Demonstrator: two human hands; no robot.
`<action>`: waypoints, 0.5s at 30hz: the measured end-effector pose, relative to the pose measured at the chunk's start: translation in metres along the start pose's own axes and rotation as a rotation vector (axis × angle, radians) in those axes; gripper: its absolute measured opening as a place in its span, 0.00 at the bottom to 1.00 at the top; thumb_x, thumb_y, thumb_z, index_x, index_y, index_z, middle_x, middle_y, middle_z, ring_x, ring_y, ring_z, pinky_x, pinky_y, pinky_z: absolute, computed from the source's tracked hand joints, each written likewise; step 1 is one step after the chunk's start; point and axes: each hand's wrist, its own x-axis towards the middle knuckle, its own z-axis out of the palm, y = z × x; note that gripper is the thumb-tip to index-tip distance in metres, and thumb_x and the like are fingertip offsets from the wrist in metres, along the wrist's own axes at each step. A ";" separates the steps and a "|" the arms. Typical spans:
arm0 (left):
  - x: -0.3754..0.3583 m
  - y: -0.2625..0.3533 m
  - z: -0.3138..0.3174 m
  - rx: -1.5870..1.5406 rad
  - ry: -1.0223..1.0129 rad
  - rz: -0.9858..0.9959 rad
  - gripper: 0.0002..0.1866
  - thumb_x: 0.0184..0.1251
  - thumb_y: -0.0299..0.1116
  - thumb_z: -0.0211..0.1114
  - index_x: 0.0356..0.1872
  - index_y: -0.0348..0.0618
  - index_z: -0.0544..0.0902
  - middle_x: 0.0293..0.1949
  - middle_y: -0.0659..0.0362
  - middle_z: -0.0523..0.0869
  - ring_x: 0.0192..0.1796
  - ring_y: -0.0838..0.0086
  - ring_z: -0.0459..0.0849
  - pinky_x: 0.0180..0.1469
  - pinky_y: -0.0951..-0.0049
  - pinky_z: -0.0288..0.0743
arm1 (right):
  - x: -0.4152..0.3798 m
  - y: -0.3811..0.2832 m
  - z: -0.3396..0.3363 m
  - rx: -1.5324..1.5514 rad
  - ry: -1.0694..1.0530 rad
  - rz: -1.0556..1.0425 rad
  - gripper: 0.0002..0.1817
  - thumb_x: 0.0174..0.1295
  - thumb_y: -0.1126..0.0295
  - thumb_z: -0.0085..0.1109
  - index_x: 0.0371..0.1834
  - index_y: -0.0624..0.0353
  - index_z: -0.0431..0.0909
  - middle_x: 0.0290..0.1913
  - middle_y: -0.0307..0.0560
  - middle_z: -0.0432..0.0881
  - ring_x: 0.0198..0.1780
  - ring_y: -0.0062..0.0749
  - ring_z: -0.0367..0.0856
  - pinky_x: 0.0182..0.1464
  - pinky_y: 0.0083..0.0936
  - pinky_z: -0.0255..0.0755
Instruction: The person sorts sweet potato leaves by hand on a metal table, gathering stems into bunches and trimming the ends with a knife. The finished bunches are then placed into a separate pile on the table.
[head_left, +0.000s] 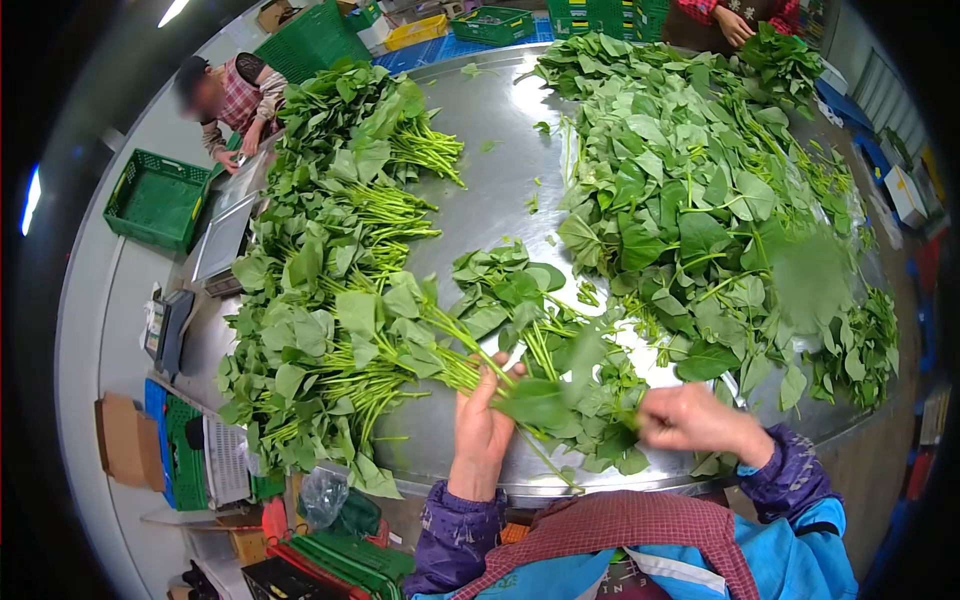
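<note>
Checked apron (640, 515) this side of my grip; left hand (482, 425) pinching leafy stems (458, 330) above the desk (490, 115), right hand (700, 418) curled, too blurred to tell its hold.

Bright overhead glare, blurred right hand (690, 418), fisheye-curved dark edges

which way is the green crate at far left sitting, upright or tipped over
Upright: the green crate has its open top facing up, with the rim and inner walls visible from above.
</note>
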 end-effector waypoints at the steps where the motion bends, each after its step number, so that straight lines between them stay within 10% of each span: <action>1: -0.003 0.001 0.006 -0.059 -0.018 0.033 0.09 0.64 0.31 0.54 0.43 0.46 0.67 0.36 0.55 0.77 0.37 0.69 0.77 0.40 0.66 0.74 | -0.002 0.012 -0.003 -0.304 -0.088 0.183 0.07 0.48 0.67 0.56 0.27 0.59 0.73 0.24 0.44 0.75 0.26 0.41 0.77 0.26 0.35 0.70; 4: -0.008 -0.009 -0.002 -0.072 -0.211 0.003 0.10 0.63 0.31 0.55 0.43 0.47 0.68 0.33 0.57 0.76 0.35 0.67 0.76 0.40 0.64 0.71 | 0.000 0.021 0.000 -0.486 0.101 0.291 0.09 0.51 0.64 0.56 0.30 0.58 0.75 0.27 0.44 0.77 0.28 0.39 0.77 0.28 0.32 0.70; 9: -0.019 -0.025 0.011 -0.030 -0.387 -0.062 0.10 0.60 0.31 0.59 0.41 0.46 0.69 0.29 0.60 0.74 0.31 0.69 0.74 0.39 0.66 0.68 | 0.042 -0.013 0.029 0.623 0.199 0.201 0.11 0.57 0.64 0.56 0.35 0.61 0.78 0.24 0.38 0.75 0.23 0.19 0.68 0.25 0.19 0.63; 15: -0.020 -0.022 0.005 -0.031 -0.344 -0.051 0.11 0.59 0.28 0.60 0.41 0.46 0.70 0.28 0.61 0.73 0.31 0.71 0.73 0.37 0.72 0.67 | 0.052 -0.020 0.043 1.088 0.031 0.315 0.11 0.59 0.62 0.55 0.30 0.59 0.71 0.16 0.30 0.64 0.18 0.10 0.58 0.19 0.15 0.53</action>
